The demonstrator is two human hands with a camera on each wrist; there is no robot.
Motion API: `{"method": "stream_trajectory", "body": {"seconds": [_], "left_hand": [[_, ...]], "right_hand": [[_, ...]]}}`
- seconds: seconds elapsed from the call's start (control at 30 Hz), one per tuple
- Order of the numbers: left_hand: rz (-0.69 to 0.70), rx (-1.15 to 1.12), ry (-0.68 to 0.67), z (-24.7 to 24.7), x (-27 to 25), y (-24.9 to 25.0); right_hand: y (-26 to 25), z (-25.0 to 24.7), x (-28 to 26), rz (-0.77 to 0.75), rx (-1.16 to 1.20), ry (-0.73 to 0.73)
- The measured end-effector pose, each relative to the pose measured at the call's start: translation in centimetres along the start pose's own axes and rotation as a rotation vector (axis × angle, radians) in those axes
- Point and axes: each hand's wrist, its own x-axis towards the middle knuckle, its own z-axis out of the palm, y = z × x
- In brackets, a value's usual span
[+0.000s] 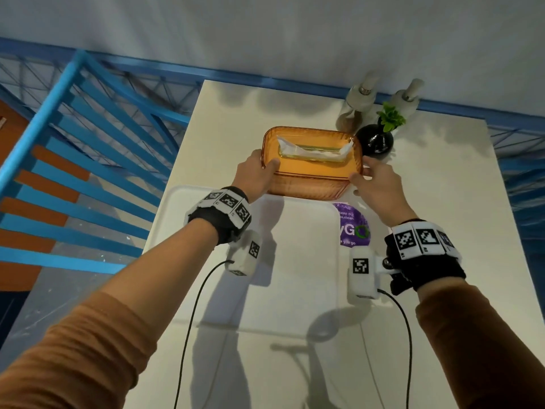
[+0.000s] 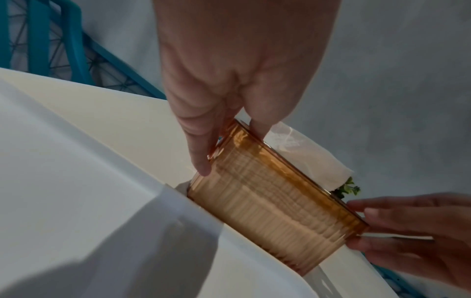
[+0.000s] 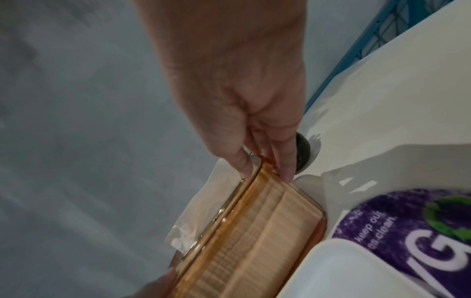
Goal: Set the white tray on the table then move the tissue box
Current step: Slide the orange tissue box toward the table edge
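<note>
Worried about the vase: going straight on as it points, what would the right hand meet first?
The amber tissue box that the right hand grips; the black vase seems just right of that line.
</note>
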Motion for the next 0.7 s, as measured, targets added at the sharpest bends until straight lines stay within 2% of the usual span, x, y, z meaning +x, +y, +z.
{"method": "stream_trajectory", "body": {"seconds": [0.33,0.7], "left_hand": [[-0.017,-0.076,0.003,-2.0,0.4,-2.4],[-0.089,-0.187,0.044,-7.2,3.8,-5.7]], "right_hand": [[-1.4,2.1,-0.7,-0.070,-0.064,-0.008],[-5.3,6.9,2.6,-0.163,-0.162,-0.034]]}}
